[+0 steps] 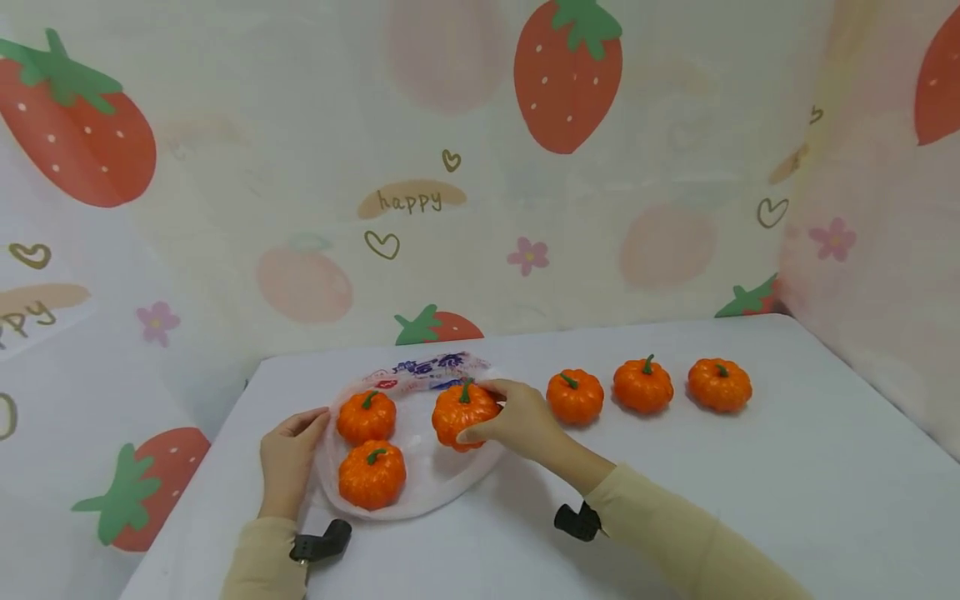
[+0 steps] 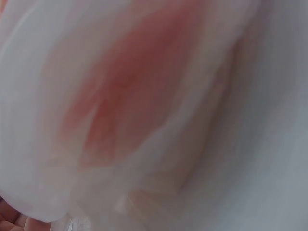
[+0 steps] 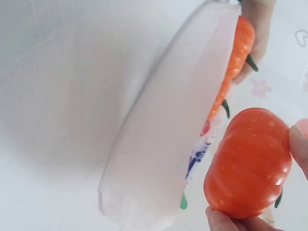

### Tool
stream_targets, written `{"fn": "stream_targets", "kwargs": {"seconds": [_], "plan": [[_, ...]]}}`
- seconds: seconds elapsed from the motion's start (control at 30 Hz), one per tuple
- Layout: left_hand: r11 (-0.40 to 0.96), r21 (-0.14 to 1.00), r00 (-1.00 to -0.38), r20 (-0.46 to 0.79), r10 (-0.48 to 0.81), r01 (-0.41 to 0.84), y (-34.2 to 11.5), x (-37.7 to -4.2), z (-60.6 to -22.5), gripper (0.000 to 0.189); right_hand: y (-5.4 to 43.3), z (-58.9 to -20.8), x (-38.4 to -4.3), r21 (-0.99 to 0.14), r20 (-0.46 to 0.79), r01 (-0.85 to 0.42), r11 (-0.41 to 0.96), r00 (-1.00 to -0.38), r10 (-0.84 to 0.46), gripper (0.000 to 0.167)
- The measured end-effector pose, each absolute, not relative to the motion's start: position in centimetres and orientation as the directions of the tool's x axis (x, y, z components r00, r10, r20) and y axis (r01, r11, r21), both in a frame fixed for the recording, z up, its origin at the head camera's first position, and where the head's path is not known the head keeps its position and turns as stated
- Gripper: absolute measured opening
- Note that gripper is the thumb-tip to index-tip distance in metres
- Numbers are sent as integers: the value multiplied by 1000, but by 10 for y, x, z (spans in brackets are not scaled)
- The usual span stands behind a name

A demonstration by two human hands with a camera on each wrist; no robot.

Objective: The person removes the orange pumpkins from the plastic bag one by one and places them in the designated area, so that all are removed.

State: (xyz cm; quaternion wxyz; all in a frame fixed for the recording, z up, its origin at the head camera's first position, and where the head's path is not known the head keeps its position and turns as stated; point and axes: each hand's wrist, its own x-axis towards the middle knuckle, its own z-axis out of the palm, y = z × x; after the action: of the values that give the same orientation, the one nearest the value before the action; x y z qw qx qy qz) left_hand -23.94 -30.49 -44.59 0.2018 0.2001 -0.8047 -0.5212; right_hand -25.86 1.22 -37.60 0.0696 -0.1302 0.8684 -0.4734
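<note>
A white plastic bag (image 1: 420,500) with printed lettering lies spread wide on the table, its mouth upward. Two small orange pumpkins, one (image 1: 366,418) behind the other (image 1: 372,476), sit in its left half. My left hand (image 1: 288,458) pinches the bag's left rim between thumb and fingers; in the left wrist view the bag (image 2: 120,183) fills most of the picture. Over the bag's right half, my right hand (image 1: 528,425) holds a third pumpkin (image 1: 457,414), thumb in front and fingers behind. The right wrist view shows that pumpkin (image 3: 250,163) beside the bag's outer wall (image 3: 159,120).
Three more pumpkins stand in a row to the right of the bag: a near one (image 1: 574,397), a middle one (image 1: 642,386) and a far one (image 1: 719,385). The white table (image 1: 750,492) backs onto a strawberry-patterned cloth (image 1: 570,208).
</note>
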Motion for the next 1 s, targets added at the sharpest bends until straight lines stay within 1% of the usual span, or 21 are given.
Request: {"fn": "stream_targets", "kwargs": {"seconds": [0.23, 0.43, 0.7, 0.83, 1.0], "plan": [[359, 924, -835, 94, -543, -129, -303, -237, -450, 41, 28, -373, -244, -853, 4, -154, 499, -957, -289, 77], [374, 917, -836, 96, -540, -136, -304, -238, -449, 41, 47, -371, -234, -864, -9, -129, 486, -962, -272, 76], [378, 915, -831, 99, -547, -139, -304, -241, -445, 39, 77, -367, -231, -853, -5, -127, 506, -968, -250, 76], [372, 921, -828, 121, -548, -112, -308, -242, -442, 40, 85, -369, -232, -855, 7, -137, 500, -968, -253, 78], [347, 930, -837, 96, -539, -117, -306, -241, -447, 40, 98, -375, -225, -860, -3, -119, 497, -972, -236, 79]]}}
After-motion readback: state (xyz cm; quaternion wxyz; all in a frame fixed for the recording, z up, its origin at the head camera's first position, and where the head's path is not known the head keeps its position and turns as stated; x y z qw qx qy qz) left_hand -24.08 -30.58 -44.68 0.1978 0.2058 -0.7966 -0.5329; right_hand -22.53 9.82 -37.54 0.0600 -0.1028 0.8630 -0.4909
